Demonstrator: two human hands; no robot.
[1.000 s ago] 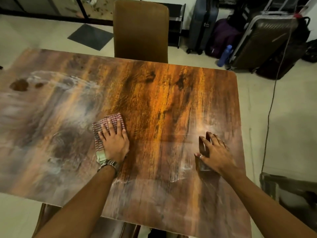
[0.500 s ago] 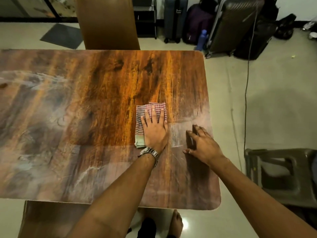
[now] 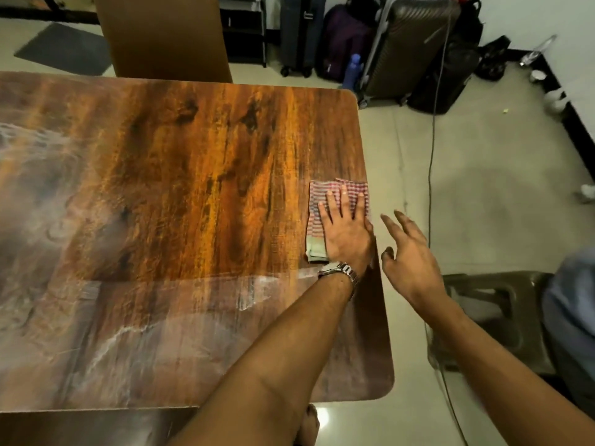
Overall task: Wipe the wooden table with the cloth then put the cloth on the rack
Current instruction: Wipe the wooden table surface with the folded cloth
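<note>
The left hand [image 3: 346, 233] lies flat with its fingers spread, pressing down on the folded red-and-white checked cloth [image 3: 322, 201]. The cloth sits on the big brown wooden table [image 3: 167, 194], right at the table's edge at about 3 o'clock. A shiny metal watch [image 3: 341, 272] is on the left wrist.

The right hand [image 3: 409, 255] is open with its fingers apart and holds nothing. It floats in the air just past the table edge, at 3 o'clock from the left hand, near it but not touching it.

The table top has pale, cloudy smears at 9 o'clock and along the near side at 6 o'clock.

A brown chair back [image 3: 164, 37] stands at the far side of the table, at 12 o'clock. Dark suitcases [image 3: 409, 46] and a blue bottle [image 3: 352, 70] stand on the floor at about 1 o'clock. A dark plastic stool [image 3: 502, 304] sits on the floor at 4 o'clock.
</note>
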